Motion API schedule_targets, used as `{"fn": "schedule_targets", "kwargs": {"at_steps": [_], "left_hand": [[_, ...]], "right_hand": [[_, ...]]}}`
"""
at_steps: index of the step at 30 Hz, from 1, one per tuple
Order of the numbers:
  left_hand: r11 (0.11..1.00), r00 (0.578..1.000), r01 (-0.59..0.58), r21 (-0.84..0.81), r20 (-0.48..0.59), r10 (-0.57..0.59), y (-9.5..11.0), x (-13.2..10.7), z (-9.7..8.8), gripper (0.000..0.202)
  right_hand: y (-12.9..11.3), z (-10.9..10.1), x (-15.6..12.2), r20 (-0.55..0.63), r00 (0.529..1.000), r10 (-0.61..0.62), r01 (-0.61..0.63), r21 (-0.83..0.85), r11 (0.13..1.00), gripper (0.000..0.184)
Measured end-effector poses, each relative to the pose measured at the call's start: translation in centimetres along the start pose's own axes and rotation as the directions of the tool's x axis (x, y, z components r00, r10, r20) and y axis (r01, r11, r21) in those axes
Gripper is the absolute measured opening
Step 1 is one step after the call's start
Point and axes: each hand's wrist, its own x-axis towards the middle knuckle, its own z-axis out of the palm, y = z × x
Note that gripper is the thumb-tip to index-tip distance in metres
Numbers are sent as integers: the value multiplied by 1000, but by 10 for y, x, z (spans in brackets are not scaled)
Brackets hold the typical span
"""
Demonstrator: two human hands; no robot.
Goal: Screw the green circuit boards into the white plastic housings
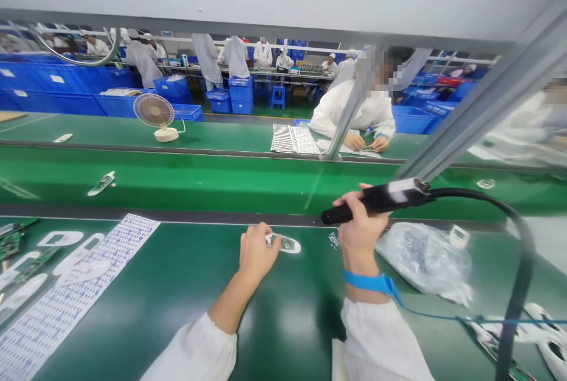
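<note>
My left hand [258, 256] is closed on the near end of a white plastic housing [292, 245] with a green circuit board inside, lying on the green bench. My fingers cover part of it. In my right hand [362, 228] is a black electric screwdriver [401, 194], held nearly level with its tip pointing left. The tip is above the bench, apart from the housing. A small pile of screws [333, 240] lies just below it. A blue strap [368, 282] circles my right wrist.
White housings [80, 253] and a printed label sheet [75, 304] lie at left. A plastic bag [427, 260] and more white housings [556, 351] are at right. A green conveyor [199, 183] carries one assembly [101, 184]. Beyond it are a fan [155, 112] and a co-worker [361, 106].
</note>
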Motion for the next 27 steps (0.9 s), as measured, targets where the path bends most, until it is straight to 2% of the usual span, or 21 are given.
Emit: {"fn": "schedule_targets", "kwargs": {"at_steps": [2, 4, 7, 9, 14, 22, 27], "left_hand": [[996, 998, -64, 64, 24, 63, -4, 2, -3, 14], [986, 987, -156, 56, 43, 153, -8, 5, -4, 11], [948, 940, -317, -39, 117, 319, -12, 6, 1, 18], [925, 908, -371, -87, 174, 381, -14, 7, 4, 17], [909, 887, -392, -144, 204, 415, -18, 8, 8, 11], [914, 893, -369, -168, 207, 399, -16, 8, 6, 9], [915, 892, -369, -162, 217, 397, -15, 7, 6, 9]], "right_hand": [[2, 6, -9, 97, 991, 88, -89, 5, 996, 31], [7, 12, -20, 195, 967, 162, -159, -29, 987, 29], [15, 18, -33, 302, 930, 209, -194, -77, 978, 27], [18, 20, -38, 331, 917, 224, -206, -89, 975, 27], [22, 20, -41, 345, 908, 237, -210, -112, 971, 24], [29, 19, -43, 333, 911, 244, -212, -131, 968, 24], [28, 21, -41, 375, 883, 282, -215, -211, 954, 23]]}}
